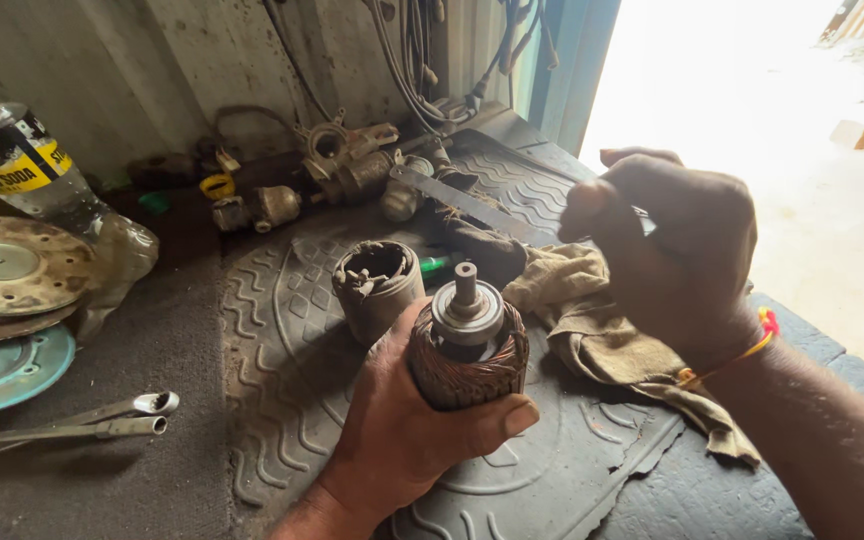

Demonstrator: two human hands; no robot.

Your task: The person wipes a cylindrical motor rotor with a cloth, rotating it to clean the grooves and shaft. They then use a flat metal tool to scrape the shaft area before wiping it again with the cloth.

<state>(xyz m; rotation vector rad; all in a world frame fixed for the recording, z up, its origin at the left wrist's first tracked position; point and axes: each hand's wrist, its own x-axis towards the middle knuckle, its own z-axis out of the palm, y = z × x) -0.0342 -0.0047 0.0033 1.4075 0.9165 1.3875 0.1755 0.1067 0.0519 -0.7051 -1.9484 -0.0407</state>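
The left hand (402, 420) wraps around a motor armature (467, 350) with copper windings, holding it upright just above the patterned rubber mat (282, 400) near the middle of the worktop (132, 480); its short shaft points up and the thumb lies across its near side. The right hand (672, 250) hovers to the right of the armature, raised and apart from it, fingers curled loosely inward; whether it pinches anything small cannot be told. A red and yellow thread circles that wrist. Just behind the armature, touching the left hand's fingers, stands a grimy cylindrical housing (377, 285). A dirty cloth (602, 330) lies under the right hand. At the near left lie two tube spanners (92, 420), with round metal discs (12, 270) and a plastic bottle (22, 165) farther left. Small metal parts (342, 165) crowd the far edge by the wall.
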